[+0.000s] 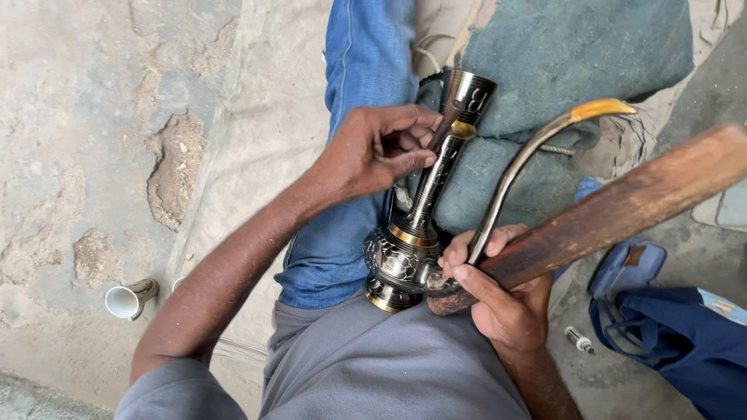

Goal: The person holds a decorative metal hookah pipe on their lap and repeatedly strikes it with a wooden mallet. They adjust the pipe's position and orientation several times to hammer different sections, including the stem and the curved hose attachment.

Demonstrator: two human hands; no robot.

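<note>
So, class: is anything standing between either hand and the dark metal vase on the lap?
Nothing visible does. The left hand already grips the vase at its neck, and the right hand touches its round base while holding a wooden stick.

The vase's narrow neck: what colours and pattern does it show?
The vase neck is dark with engraved silvery patterning and gold bands, shown in the head view.
</note>
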